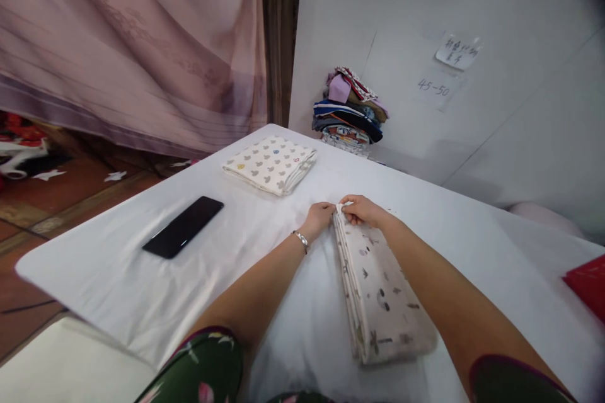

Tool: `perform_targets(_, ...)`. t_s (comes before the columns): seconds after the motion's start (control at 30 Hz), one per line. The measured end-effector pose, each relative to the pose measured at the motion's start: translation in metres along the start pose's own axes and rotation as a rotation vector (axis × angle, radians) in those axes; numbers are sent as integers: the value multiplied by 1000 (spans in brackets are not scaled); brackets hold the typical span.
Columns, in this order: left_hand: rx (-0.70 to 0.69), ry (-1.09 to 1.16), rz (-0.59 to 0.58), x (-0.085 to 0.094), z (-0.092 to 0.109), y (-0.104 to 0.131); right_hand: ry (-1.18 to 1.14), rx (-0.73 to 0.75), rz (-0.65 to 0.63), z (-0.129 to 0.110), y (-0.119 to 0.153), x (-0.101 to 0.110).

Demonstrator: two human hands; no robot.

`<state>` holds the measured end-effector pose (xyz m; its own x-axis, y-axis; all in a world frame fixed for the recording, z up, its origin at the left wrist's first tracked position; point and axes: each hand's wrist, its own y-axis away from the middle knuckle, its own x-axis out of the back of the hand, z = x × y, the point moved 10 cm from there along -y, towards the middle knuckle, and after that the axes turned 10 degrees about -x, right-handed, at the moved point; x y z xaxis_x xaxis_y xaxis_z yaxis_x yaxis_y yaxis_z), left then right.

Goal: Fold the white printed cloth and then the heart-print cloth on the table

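A white cloth with small grey-brown prints (385,293) lies before me, folded into a long, layered strip. At its far end, my left hand (321,215) pinches the left corner of the layers, a bracelet on its wrist. My right hand (360,209) grips the same far edge from the right, thumb and fingers closed on the fabric. The near end of the strip rests on the white-covered table (472,245). Beyond my left hand sits another folded cloth (269,164), white with grey mouse-head shapes and a few coloured ones.
A black phone (184,227) lies on the table's left side. Behind the table's far edge rises a stack of folded clothes (350,110) against a white wall with paper notes (457,53). A pink curtain (142,44) hangs at left. Something red (588,286) is at the right edge.
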<state>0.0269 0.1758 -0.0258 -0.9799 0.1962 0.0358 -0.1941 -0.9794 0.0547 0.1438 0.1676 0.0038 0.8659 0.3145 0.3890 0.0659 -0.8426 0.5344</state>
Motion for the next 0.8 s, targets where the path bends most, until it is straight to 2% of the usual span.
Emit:
perform_targets(0.2,-14,-57,-25,-1,2,-2,21,45,48,0,2,-7)
perform_targets(0.3,-33,-101,2,2,1,-4,27,111,136,0,10,-4)
perform_targets(0.37,-43,-119,11,3,1,-6,36,212,280,-1,21,11)
perform_targets(0.43,-50,-130,17,3,1,-5,79,293,482,3,37,36)
perform_targets(0.5,-53,-135,20,3,2,-4,166,317,667,13,54,62)
perform_targets(0.57,-55,-134,19,3,4,-2,309,295,766,27,64,80)
perform_targets(0.7,-52,-126,15,2,7,1,684,227,713,48,60,81)
perform_targets(0.8,-44,-124,21,3,4,1,763,186,717,53,58,77)
